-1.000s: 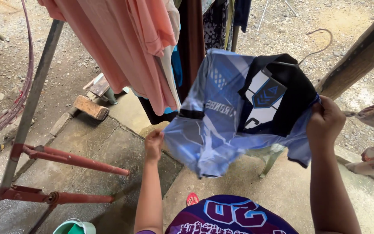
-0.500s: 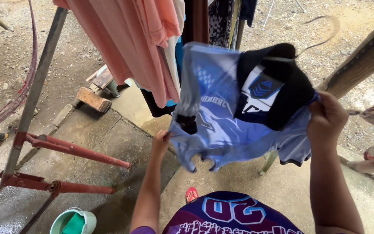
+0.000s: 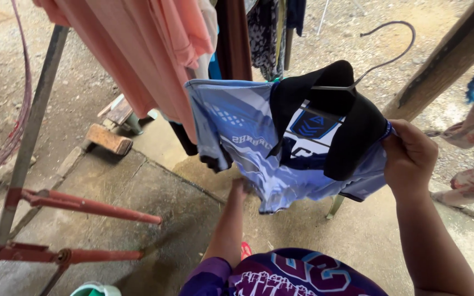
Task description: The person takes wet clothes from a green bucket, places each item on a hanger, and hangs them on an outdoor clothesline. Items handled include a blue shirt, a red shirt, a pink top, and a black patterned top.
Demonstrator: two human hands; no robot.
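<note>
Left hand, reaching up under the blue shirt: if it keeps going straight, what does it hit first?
Most likely the blue shirt itself: the left hand already sits at its lower hem. Depth is unclear.

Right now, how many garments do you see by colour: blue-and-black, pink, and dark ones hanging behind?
Blue-and-black jersey on a hanger, held by both hands: 1
Pink garment: 1
Dark garments behind: 3 at least, overlapping
Total: 5 at least

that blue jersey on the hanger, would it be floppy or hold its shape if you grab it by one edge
Probably floppy: the jersey folds and sags below the hanger, and its hem bunches where the left hand reaches under it. It looks light, since the right hand holds up one side with a pinch grip. The thin, smooth-looking fabric may slide on the hanger.
</note>
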